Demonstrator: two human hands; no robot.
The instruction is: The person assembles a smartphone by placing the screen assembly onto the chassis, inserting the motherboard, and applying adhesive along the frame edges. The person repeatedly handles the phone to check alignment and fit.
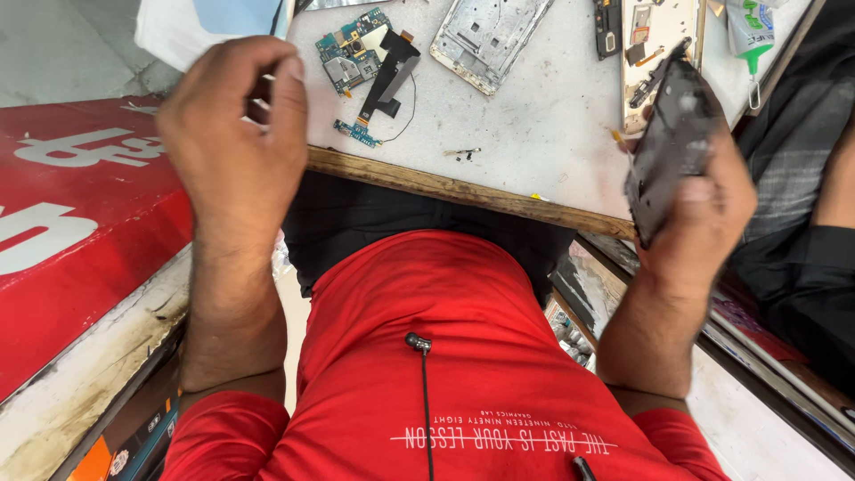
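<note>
The right hand (704, 209) clamps a dark, flat phone panel (670, 147) by its lower end beyond the white worktop (543, 125) edge; a loose grip could drop it. The left hand (236, 125), fingers curled together, may pinch something tiny — I cannot tell.

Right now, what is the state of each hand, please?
Left hand: fingers curled shut, whether it holds anything cannot be told.
Right hand: closed around a dark phone part.

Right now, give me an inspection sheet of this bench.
Surface: white worktop with a wooden front edge, stained.
Job's things: dark phone panel held upright in the right hand; blue circuit board with black flex strip.
Clutter: metal phone frame, glue tube, tiny screws.
Grips: left hand curled, content hidden.
Cables: thin black wire; earphone lead on the red shirt.
Surroundings: red sign at left.
</note>
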